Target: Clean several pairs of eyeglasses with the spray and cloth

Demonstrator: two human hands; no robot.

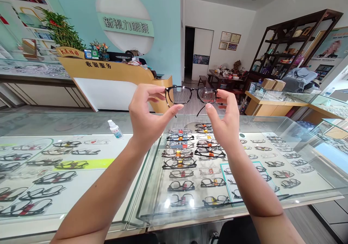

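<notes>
Black-framed glasses are held up at head height, above the glass desk, lenses facing away, temples folded partway down. Left rim is pinched by the left hand: thumb under the rim, fingers curled over the top, so the grip is closed on the frame. Right rim is held the same way by the right hand, grip narrow, thumb below and fingertips at the outer edge. Below the hands, rows of display frames are laid out under the glass. A small white spray bottle is lying on the desk top, left of the left wrist. A yellow reception counter is seen behind, well apart.
</notes>
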